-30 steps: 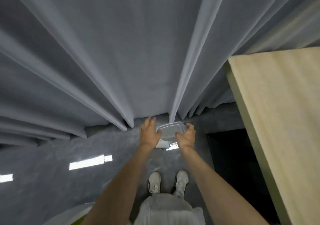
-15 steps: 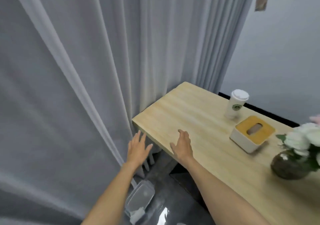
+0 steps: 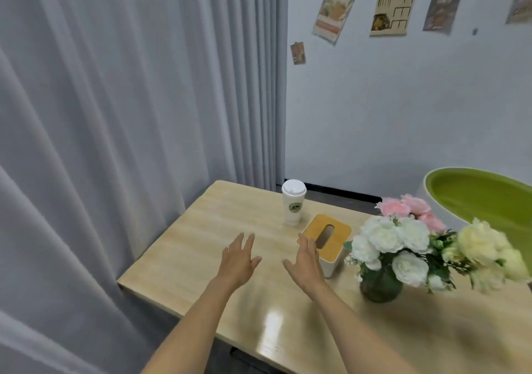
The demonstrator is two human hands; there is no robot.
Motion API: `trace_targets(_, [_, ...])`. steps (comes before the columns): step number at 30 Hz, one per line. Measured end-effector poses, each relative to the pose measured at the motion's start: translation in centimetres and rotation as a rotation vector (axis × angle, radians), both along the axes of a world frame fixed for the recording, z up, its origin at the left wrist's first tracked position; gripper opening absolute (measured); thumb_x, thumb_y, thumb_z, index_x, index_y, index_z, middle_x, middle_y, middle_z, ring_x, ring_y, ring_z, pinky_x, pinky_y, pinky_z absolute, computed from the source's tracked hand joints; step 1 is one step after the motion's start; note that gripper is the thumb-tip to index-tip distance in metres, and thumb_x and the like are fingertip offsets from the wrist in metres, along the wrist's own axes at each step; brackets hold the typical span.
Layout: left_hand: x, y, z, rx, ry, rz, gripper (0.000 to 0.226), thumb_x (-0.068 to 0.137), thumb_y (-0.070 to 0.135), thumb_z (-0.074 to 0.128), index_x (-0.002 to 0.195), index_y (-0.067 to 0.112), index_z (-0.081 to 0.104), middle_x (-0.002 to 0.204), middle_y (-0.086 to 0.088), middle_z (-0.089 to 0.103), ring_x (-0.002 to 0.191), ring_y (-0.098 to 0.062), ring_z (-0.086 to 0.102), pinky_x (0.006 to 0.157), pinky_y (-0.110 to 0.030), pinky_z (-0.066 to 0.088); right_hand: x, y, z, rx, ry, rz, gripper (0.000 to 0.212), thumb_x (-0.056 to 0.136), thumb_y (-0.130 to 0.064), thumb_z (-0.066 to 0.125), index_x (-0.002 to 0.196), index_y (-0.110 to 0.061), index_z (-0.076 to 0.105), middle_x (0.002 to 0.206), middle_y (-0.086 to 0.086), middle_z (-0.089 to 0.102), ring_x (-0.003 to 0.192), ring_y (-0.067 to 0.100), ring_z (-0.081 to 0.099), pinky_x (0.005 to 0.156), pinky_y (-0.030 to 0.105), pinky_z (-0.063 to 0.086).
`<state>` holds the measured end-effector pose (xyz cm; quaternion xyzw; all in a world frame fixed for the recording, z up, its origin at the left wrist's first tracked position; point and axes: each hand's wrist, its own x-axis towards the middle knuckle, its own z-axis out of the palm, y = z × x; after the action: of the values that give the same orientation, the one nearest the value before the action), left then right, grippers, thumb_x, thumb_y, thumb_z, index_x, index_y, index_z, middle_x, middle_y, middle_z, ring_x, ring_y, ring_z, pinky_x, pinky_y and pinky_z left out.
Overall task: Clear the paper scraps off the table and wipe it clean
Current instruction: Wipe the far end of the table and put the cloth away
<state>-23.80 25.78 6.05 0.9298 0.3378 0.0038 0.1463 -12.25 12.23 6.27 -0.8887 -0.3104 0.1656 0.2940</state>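
Grips spread and empty, the left hand (image 3: 239,258) and right hand (image 3: 306,260) hover palm-down over the wooden tabletop (image 3: 195,261). The right one's fingertips are just in front of the tissue box (image 3: 331,231), likely poised to draw a sheet for wiping. No paper scraps show on the tabletop, which lies directly beneath both hands; a lidded cup (image 3: 293,201) and a vase of flowers (image 3: 385,238) stand beyond.

Paper cup (image 3: 293,202), far bench: round green logo, wording illegible. Wall posters (image 3: 393,2): print too blurred to read.
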Motion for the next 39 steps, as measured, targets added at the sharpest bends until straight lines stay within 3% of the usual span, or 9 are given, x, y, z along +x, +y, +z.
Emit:
trace_targets(7, [5.5, 0.5, -2.4, -0.06, -0.061, -0.007, 0.062, 0.1, 0.039, 0.039, 0.152, 0.017, 0.013, 0.157, -0.017, 0.012, 0.146, -0.027, 0.01, 0.117, -0.037, 0.013, 3.8, 0.1, -2.0, -0.033, 0.058, -0.016, 0.077, 0.09, -0.028, 0.057, 0.148, -0.021, 0.007, 0.157, 0.01, -0.002, 0.14, 0.036, 0.02, 0.106, 0.041, 0.032])
trace_targets(12, [10.3, 3.7, -2.4, -0.128, -0.121, -0.038, 0.062, 0.1, 0.038, 0.04, 0.152, 0.015, 0.015, 0.155, -0.017, 0.016, 0.144, -0.028, 0.016, 0.114, -0.034, 0.017, 6.7, 3.5, -1.5, 0.157, 0.172, -0.147, 0.075, 0.089, -0.019, 0.055, 0.148, -0.013, 0.011, 0.153, 0.007, 0.013, 0.137, 0.026, 0.027, 0.103, 0.035, 0.033])
trace_targets(15, [13.7, 6.0, -2.3, -0.281, -0.189, -0.029, 0.064, 0.1, 0.038, 0.041, 0.152, 0.015, 0.013, 0.155, -0.015, 0.017, 0.143, -0.028, 0.019, 0.114, -0.035, 0.019, 8.8, 6.2, -1.6, 0.235, 0.234, -0.226, 0.072, 0.089, -0.013, 0.055, 0.148, -0.012, 0.013, 0.15, 0.008, 0.019, 0.135, 0.024, 0.029, 0.104, 0.026, 0.028])
trace_targets(22, [20.9, 13.1, -3.0, -0.749, -0.391, 0.012, 0.075, 0.097, 0.042, 0.047, 0.152, 0.02, 0.001, 0.159, -0.005, 0.012, 0.145, -0.02, 0.014, 0.115, -0.034, 0.016, 15.4, 14.6, -2.1, 0.5, 0.499, -0.607, 0.064, 0.093, -0.031, 0.049, 0.148, -0.028, 0.017, 0.151, 0.008, 0.027, 0.135, 0.027, 0.032, 0.109, 0.041, 0.032])
trace_targets(27, [24.5, 15.4, -5.0, -0.976, -0.379, 0.001, 0.079, 0.094, 0.05, 0.047, 0.153, 0.026, -0.001, 0.158, -0.001, 0.014, 0.145, -0.018, 0.018, 0.117, -0.036, 0.018, 19.3, 17.8, -3.3, 0.627, 0.595, -0.751, 0.049, 0.101, -0.031, 0.036, 0.147, -0.02, 0.024, 0.149, 0.005, 0.034, 0.136, 0.024, 0.033, 0.106, 0.034, 0.028])
trace_targets(30, [25.1, 15.8, -5.8, -0.997, -0.431, -0.093, 0.063, 0.096, 0.043, 0.049, 0.148, 0.03, 0.017, 0.152, 0.007, 0.031, 0.14, -0.014, 0.032, 0.113, -0.028, 0.028, 19.5, 19.7, -4.2, 0.644, 0.589, -0.755, 0.04, 0.1, -0.03, 0.038, 0.139, -0.02, 0.038, 0.141, 0.003, 0.045, 0.126, 0.021, 0.044, 0.101, 0.034, 0.037])
trace_targets(33, [24.9, 17.3, -5.6, -1.022, -0.539, -0.09, 0.041, 0.096, 0.033, 0.054, 0.13, 0.043, 0.034, 0.128, 0.019, 0.054, 0.117, 0.002, 0.053, 0.094, -0.015, 0.043, 19.1, 22.7, -4.2, 0.672, 0.556, -0.725, 0.037, 0.098, -0.018, 0.042, 0.136, -0.02, 0.043, 0.131, 0.0, 0.052, 0.114, 0.016, 0.05, 0.089, 0.027, 0.04])
trace_targets(35, [24.5, 19.6, -5.1, -1.004, -0.591, -0.044, 0.038, 0.095, 0.032, 0.055, 0.128, 0.043, 0.037, 0.121, 0.02, 0.057, 0.108, 0.009, 0.055, 0.086, -0.012, 0.045, 18.8, 25.2, -3.7, 0.668, 0.542, -0.685, 0.039, 0.097, -0.016, 0.044, 0.136, -0.018, 0.043, 0.128, 0.0, 0.055, 0.11, 0.015, 0.051, 0.087, 0.024, 0.038])
trace_targets(39, [23.6, 26.0, -4.4, -0.935, -0.613, 0.016, 0.048, 0.094, 0.037, 0.055, 0.139, 0.033, 0.036, 0.124, 0.018, 0.055, 0.11, 0.005, 0.053, 0.083, -0.009, 0.044, 18.2, 31.1, -2.8, 0.67, 0.582, -0.596, 0.035, 0.097, -0.019, 0.045, 0.132, -0.018, 0.047, 0.125, -0.003, 0.057, 0.109, 0.014, 0.053, 0.085, 0.023, 0.038])
